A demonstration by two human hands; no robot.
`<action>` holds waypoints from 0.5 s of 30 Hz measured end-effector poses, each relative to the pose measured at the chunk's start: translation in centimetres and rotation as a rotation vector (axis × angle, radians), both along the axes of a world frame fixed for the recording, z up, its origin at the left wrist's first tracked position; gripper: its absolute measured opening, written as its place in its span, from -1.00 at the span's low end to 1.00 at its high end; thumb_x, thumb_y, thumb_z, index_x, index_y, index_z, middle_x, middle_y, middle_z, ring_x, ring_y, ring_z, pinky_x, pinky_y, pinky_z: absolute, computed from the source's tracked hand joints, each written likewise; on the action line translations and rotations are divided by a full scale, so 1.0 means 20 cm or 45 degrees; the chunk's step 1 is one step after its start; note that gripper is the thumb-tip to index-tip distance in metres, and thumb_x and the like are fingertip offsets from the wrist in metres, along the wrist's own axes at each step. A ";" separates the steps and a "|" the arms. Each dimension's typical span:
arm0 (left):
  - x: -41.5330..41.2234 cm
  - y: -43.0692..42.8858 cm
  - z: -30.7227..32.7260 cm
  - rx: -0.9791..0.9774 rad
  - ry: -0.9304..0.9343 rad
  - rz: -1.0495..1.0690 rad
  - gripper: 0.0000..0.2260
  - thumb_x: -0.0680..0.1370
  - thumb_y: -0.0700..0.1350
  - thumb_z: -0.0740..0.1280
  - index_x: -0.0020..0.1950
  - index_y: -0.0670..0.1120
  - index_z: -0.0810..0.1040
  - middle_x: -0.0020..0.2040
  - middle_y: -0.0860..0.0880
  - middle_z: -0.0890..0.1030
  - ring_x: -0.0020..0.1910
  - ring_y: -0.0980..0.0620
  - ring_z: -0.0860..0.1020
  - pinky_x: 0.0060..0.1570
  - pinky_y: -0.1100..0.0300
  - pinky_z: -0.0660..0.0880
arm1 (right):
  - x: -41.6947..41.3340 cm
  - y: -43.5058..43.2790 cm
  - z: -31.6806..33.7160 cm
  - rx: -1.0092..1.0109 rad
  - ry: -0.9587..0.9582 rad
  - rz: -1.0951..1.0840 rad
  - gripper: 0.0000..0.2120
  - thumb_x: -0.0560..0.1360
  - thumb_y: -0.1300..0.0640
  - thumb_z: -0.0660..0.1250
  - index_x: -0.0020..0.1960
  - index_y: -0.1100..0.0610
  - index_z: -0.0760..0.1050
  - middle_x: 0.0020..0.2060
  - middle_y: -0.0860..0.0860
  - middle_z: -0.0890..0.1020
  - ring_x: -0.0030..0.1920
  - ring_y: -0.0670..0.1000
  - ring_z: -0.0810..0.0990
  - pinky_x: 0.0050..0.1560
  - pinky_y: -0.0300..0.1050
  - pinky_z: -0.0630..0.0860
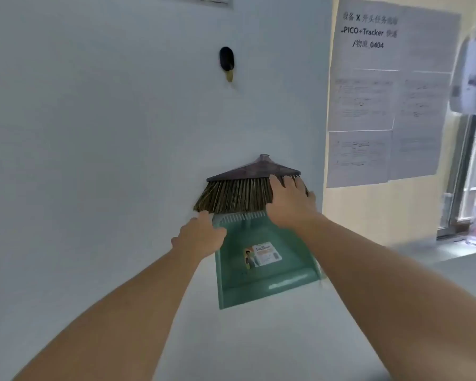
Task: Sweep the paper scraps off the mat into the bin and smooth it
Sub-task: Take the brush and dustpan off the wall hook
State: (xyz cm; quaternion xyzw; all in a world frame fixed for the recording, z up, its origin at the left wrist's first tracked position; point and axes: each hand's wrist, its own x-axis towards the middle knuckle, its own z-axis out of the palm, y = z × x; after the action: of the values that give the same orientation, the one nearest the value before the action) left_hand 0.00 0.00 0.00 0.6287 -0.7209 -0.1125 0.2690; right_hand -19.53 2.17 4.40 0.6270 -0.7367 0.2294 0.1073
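Since no mat, paper scraps or bin shows anywhere, the sweeping looks not yet begun and the tools seem only now to be collected: a broom head [239, 188] and a green dustpan [261, 273] sit against the white wall [94, 160]. Its bristles point down, its long axis nearly level; the dustpan below stands upright, mouth downward. The right hand [289, 199] rests on the bristles, fingers spread; the left hand [201, 237] meets the dustpan's rim, grip unclear.
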 end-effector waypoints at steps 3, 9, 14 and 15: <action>-0.03 -0.17 0.03 0.108 0.056 -0.035 -0.60 0.56 0.03 0.25 0.38 -0.06 0.37 0.27 -0.12 0.48 0.09 -0.05 0.44 0.09 0.11 0.39 | -0.07 -0.18 0.08 -0.083 -0.103 0.020 -0.36 0.52 0.11 0.16 0.55 0.02 0.03 0.48 0.14 0.23 0.48 0.22 0.13 0.40 0.28 0.20; -0.07 -0.41 0.04 0.239 0.007 -0.090 -0.63 0.49 -0.02 0.36 0.21 -0.17 0.44 0.04 -0.06 0.53 -0.07 0.02 0.51 -0.27 0.23 0.37 | -0.14 -0.46 0.20 -0.118 -0.112 0.076 -0.44 0.54 0.16 0.19 0.49 -0.01 0.13 0.35 0.13 0.33 0.37 0.20 0.27 0.29 0.21 0.33; -0.08 -0.50 0.01 0.326 0.116 -0.232 -0.68 0.47 -0.05 0.44 0.13 -0.10 0.44 0.05 -0.08 0.55 -0.05 0.00 0.56 -0.12 0.14 0.55 | -0.13 -0.60 0.26 0.015 -0.070 0.110 -0.26 0.51 0.20 0.26 0.54 -0.10 -0.06 0.43 0.16 0.14 0.34 0.25 0.33 0.28 0.23 0.35; -0.07 -0.52 0.01 0.347 0.158 -0.255 -0.67 0.45 -0.07 0.45 0.14 -0.09 0.45 0.06 -0.10 0.57 -0.01 -0.04 0.59 -0.06 0.09 0.59 | -0.13 -0.61 0.27 0.002 -0.067 0.102 -0.25 0.50 0.22 0.27 0.53 -0.11 -0.04 0.40 0.16 0.15 0.29 0.25 0.37 0.26 0.23 0.37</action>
State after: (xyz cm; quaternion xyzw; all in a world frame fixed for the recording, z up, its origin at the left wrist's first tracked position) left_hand -1.50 -10.32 0.21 0.5763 -0.7399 -0.2741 0.2127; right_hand -22.09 -10.01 9.79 0.6499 -0.7136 0.2495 0.0781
